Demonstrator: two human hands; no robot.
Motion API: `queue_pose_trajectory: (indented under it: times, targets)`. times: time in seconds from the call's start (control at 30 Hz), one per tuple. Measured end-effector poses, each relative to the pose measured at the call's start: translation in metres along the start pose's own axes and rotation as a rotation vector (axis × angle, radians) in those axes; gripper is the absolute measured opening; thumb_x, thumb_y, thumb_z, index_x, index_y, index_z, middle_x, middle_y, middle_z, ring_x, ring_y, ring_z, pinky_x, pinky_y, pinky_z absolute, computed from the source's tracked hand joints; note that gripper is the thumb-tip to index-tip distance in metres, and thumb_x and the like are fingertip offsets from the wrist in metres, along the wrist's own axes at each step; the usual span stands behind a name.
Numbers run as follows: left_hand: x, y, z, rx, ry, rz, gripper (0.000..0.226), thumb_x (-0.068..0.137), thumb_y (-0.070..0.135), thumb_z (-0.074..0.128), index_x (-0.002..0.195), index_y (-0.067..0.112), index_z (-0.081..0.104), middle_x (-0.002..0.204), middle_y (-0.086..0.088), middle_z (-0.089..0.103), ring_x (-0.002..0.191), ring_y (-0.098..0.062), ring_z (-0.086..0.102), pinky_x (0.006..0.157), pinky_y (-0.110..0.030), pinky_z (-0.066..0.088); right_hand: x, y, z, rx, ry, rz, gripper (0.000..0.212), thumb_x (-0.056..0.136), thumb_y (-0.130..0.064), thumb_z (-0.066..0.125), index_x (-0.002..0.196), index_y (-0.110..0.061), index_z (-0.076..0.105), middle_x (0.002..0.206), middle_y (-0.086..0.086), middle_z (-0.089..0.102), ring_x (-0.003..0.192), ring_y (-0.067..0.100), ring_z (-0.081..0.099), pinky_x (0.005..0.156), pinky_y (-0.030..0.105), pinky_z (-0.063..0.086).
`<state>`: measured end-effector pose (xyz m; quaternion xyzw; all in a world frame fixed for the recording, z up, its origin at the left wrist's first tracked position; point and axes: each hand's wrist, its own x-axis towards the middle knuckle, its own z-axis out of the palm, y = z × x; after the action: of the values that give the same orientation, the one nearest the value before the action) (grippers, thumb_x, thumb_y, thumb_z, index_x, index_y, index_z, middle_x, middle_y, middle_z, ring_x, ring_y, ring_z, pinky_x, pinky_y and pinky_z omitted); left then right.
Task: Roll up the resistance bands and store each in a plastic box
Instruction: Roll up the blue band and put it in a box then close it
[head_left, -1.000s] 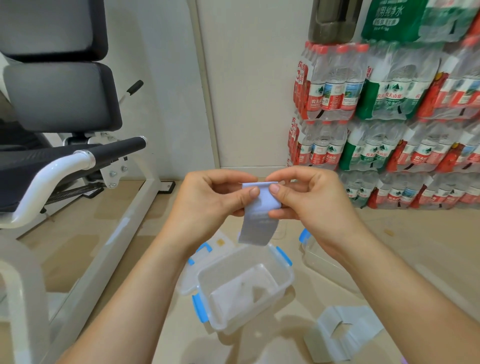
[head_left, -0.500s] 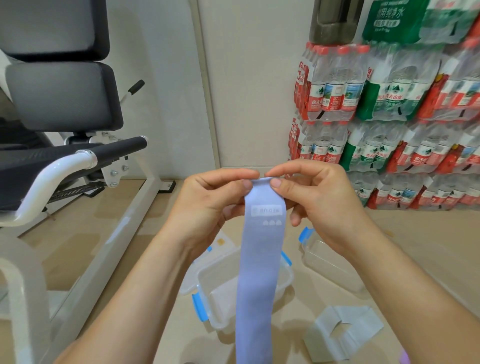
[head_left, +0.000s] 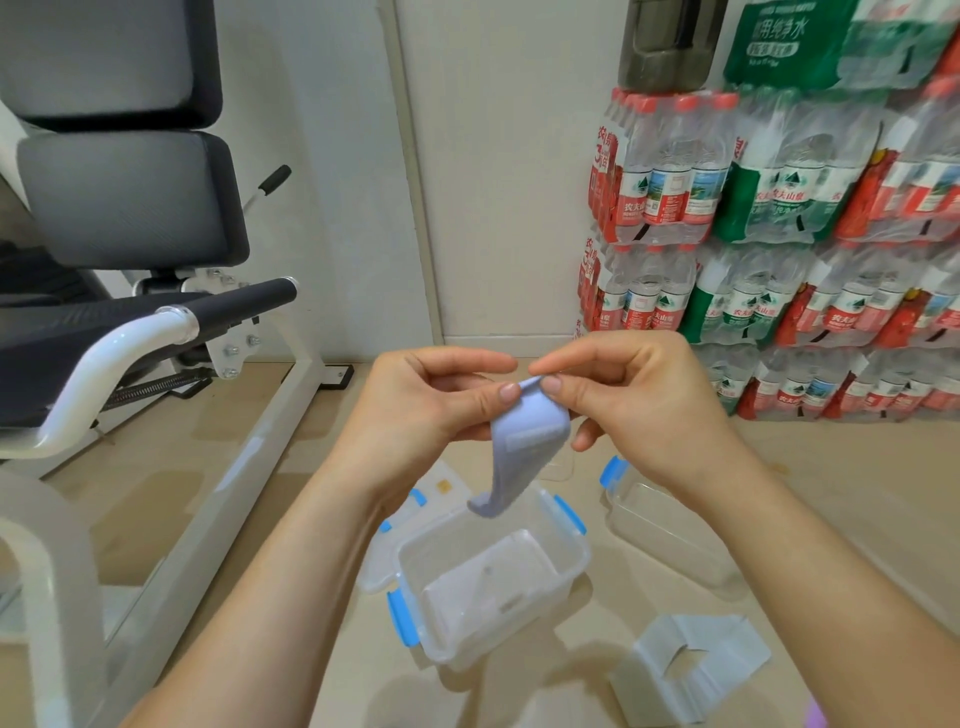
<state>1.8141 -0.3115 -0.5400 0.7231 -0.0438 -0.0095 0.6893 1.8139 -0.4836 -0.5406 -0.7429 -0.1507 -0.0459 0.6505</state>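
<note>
Though long before, the band (head_left: 524, 441) now dangles short.

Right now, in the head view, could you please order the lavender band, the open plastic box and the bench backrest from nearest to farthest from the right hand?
1. Lavender band: pinched in the grip of the right hand.
2. Open plastic box: on the floor below, slightly left.
3. Bench backrest: far left, by the wall.
</note>
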Motion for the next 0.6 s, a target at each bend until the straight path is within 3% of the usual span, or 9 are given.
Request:
queue_pose_trajectory:
  times: [0.17,0.3,0.43,0.6]
  targets:
    - [-0.001,0.0,0.0014,0.128,0.014,0.025,0.01,0.075,0.003,0.075,0.086,0.002,0.074,0.079,-0.013,0.075,0.071,-0.019,0.071,0.067,-0.027,0.058,0.0015,0.003,-0.0027,0.054,-0.032,0.099,0.018,0.083,0.003,0.066,0.082,-0.013,0.074,0.07,0.001,0.074,0.062,0.01,0.066,0.05,0.021,0.052]
    - [0.0007,-0.0042,0.0023,0.158,0.064,0.015,0.004,0.076,0.005,0.075,0.079,0.006,0.073,0.081,-0.016,0.074,0.071,-0.02,0.07,0.071,-0.035,0.058,0.0007,0.0037,-0.0036,0.118,-0.067,0.171,0.013,0.082,-0.001,0.067,0.087,-0.01,0.075,0.081,0.006,0.075,0.07,0.011,0.067,0.058,0.022,0.053]
    - [0.001,-0.0058,0.0028,0.152,0.062,0.012,0.003,0.078,0.005,0.074,0.081,0.006,0.071,0.083,-0.019,0.073,0.071,-0.02,0.069,0.072,-0.036,0.057,-0.0006,0.0029,0.0005,0.09,-0.042,0.162,0.017,0.081,-0.003,0.069,0.08,-0.019,0.076,0.074,-0.002,0.075,0.066,0.006,0.067,0.053,0.02,0.05]
    - [0.0008,-0.0046,-0.0001,0.15,0.074,-0.01,0.009,0.076,0.006,0.076,0.084,0.006,0.072,0.079,-0.011,0.075,0.069,-0.017,0.071,0.066,-0.026,0.056,0.0008,0.0081,0.0051,0.135,0.036,0.223,0.015,0.079,0.001,0.071,0.083,-0.013,0.072,0.067,-0.001,0.072,0.065,0.01,0.068,0.055,0.019,0.052]
